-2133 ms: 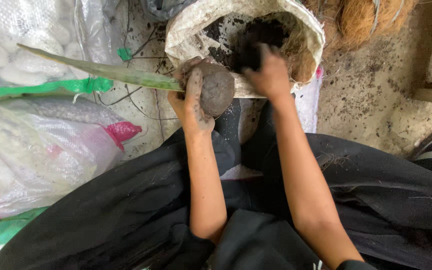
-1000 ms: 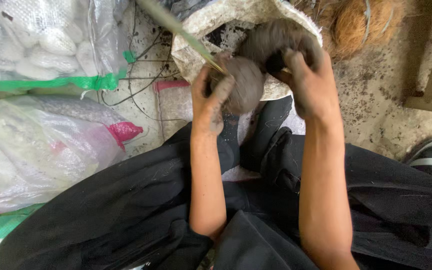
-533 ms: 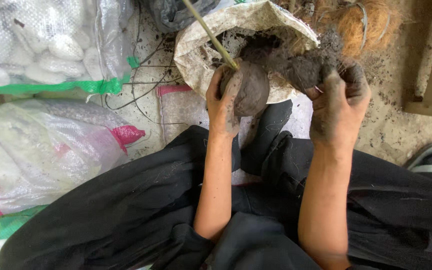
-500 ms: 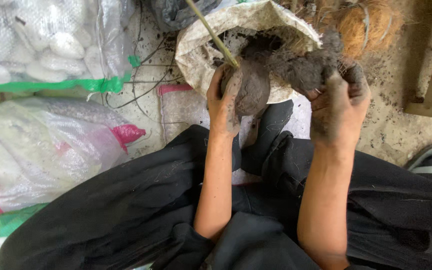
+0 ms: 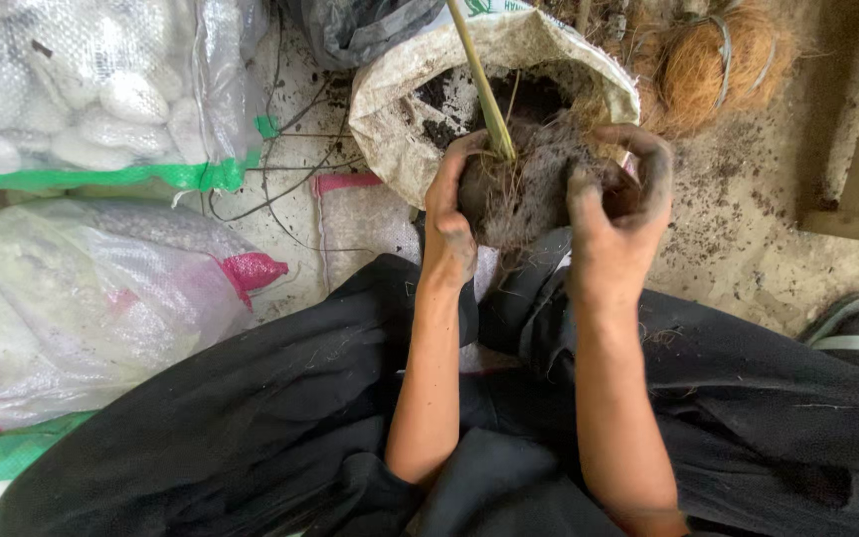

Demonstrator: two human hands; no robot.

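My left hand [image 5: 447,221] cups a dark ball of soil and roots [image 5: 517,194] from the left side. A thin green plant stalk [image 5: 477,75] rises out of the ball toward the top of the view. My right hand [image 5: 616,204], smeared with dark soil, presses a handful of soil against the ball's right side. Both hands hover over the near rim of a white woven sack [image 5: 395,114] with dark soil inside.
Clear plastic bags of white lumps [image 5: 91,89] and a second tied bag [image 5: 82,298] lie on the left. A bundle of brown coconut fibre [image 5: 713,70] sits at the back right. A sandalled foot [image 5: 852,323] rests on the gritty floor at right. Black cloth covers my lap.
My right hand drew soil out of the sack and brought it against the ball. The ball turned in my left hand, so the stalk swung from lying leftward to pointing up.
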